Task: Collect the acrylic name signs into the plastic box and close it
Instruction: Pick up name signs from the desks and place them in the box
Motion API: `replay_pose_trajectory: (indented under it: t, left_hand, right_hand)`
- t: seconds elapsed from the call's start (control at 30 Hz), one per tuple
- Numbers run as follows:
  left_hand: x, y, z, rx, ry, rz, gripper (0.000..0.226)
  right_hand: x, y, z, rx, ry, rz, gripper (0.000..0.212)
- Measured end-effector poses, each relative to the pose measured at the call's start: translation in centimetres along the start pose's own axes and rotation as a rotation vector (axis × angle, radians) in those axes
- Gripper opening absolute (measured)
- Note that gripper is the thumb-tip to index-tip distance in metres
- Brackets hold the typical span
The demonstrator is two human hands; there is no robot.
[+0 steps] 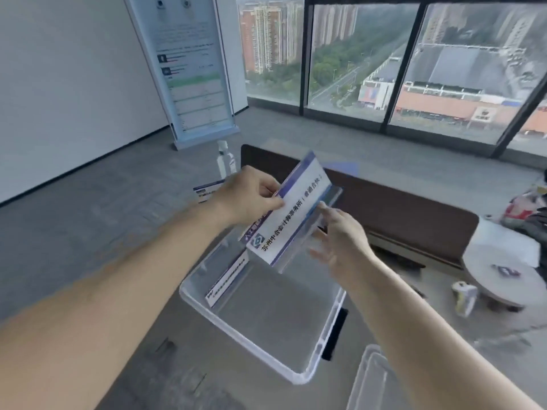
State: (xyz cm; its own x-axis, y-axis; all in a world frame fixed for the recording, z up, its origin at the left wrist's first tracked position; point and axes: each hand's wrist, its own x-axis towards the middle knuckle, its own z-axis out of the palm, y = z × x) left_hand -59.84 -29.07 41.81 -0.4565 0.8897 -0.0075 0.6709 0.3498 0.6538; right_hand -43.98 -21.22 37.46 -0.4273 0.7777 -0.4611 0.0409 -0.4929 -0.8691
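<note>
My left hand [251, 196] grips an acrylic name sign [291, 214], white with blue borders and dark lettering, tilted above the clear plastic box [254, 347]. A second sign seems stacked just behind it. My right hand [337, 241] touches the sign's clear right edge with fingers spread. One name sign [228, 281] leans inside the box against its left wall. Another sign [204, 192] stands on the table beyond my left hand. The box's clear lid [373, 380] lies at the lower right.
A clear water bottle [225, 159] stands at the table's far left. A dark sofa [414, 220] runs behind the table. A round white side table [503, 276] and a can [464, 297] sit at right. A banner stand [192, 69] is near the windows.
</note>
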Motion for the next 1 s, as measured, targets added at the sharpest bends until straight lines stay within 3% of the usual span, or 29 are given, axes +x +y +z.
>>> replay_pose_trajectory:
  t: [0.17,0.43,0.5,0.57,0.67,1.0]
  left_hand:
    - [0.5,-9.5,3.2,0.096,-0.099,-0.158,0.017]
    - [1.8,-23.0,12.1,0.22,-0.119,-0.363,0.024]
    - [2.4,-25.3,14.1,0.236,-0.126,-0.361,0.03]
    - [3.0,-27.0,15.8,0.254,-0.144,-0.36,0.035]
    - [4.0,-28.9,17.5,0.268,-0.157,-0.362,0.023]
    - [4.0,-30.6,18.4,0.34,-0.171,-0.337,0.011]
  right_hand:
    - [5.6,8.9,4.9,0.052,-0.017,0.233,0.013]
    - [15.6,21.9,9.3,-0.001,-0.004,0.472,0.04]
    - [17.4,23.7,10.0,0.002,0.017,0.527,0.036]
    - [18.5,24.3,10.7,-0.015,0.06,0.586,0.013]
    - [20.7,25.8,11.1,-0.024,0.082,0.632,0.024]
    - [21.9,28.7,12.9,0.017,0.111,0.642,0.017]
